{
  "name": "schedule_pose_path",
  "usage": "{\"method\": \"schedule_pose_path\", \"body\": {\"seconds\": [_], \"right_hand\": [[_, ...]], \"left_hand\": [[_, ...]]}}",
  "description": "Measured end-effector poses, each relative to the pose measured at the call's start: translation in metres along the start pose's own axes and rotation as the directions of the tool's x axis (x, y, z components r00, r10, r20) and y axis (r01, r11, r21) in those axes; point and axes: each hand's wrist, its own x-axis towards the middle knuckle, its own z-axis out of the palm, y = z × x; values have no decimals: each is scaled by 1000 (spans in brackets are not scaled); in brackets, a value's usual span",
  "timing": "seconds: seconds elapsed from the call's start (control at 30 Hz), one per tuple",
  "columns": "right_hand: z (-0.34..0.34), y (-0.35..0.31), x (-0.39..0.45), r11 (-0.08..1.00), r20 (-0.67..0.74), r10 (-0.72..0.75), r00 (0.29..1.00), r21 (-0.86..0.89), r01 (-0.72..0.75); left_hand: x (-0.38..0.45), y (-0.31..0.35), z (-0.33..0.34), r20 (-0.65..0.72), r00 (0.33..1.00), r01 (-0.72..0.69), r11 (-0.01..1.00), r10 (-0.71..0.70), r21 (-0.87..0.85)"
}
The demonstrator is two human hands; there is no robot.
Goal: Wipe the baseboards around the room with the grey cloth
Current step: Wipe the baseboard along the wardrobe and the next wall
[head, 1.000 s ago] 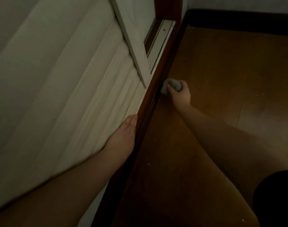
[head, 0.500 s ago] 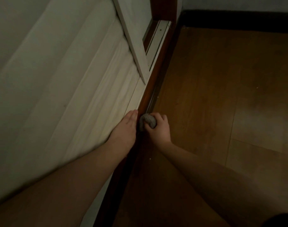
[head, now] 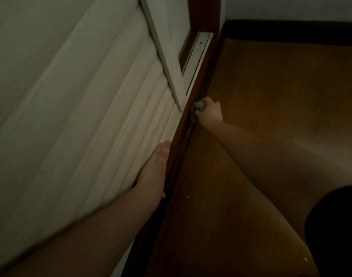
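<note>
Head view: the right hand [head: 210, 112] grips the bunched grey cloth [head: 198, 108], pressing it against the dark wooden baseboard [head: 186, 124]. The left hand [head: 154, 170] rests flat, fingers straight, on the pale curtain [head: 91, 126]. The cloth appears soft and light; hold it wadded, palm behind.

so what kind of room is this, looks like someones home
Probably a room in a home: wooden plank floor, dark wooden baseboard along the wall, and pale curtain fabric beside a sliding-door track.
</note>
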Motion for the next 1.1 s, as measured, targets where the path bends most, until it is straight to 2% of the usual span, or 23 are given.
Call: {"method": "schedule_pose_path", "body": {"seconds": [0.17,0.27,0.33,0.43,0.5,0.63,0.73,0.93,1.1], "right_hand": [[-11,-4,18,995,-36,100,994,24,-99],[-11,13,11,990,-52,130,990,65,-126],[-8,29,3,991,-39,93,995,95,-89],[-1,49,-14,992,-27,11,1000,122,-8],[3,59,-25,989,-22,-34,999,141,37],[14,73,-47,978,-40,-51,998,199,58],[19,80,-58,982,-6,-61,998,179,61],[19,85,-72,975,-22,-88,996,203,90],[12,87,-80,974,-59,-80,995,207,91]], "left_hand": [[-6,25,-21,147,989,30,993,-13,-116],[-7,31,-40,166,985,-31,993,50,-113],[-3,20,-47,72,997,-11,982,25,-187],[13,-14,-47,-175,973,89,947,-148,-309],[27,-38,-45,-222,955,130,950,-197,-285],[56,-70,-47,-202,953,213,974,-224,-75],[66,-79,-54,-190,939,289,957,-285,-9],[68,-80,-54,-223,940,270,963,-258,24],[63,-75,-71,-183,956,233,973,-228,5]]}}
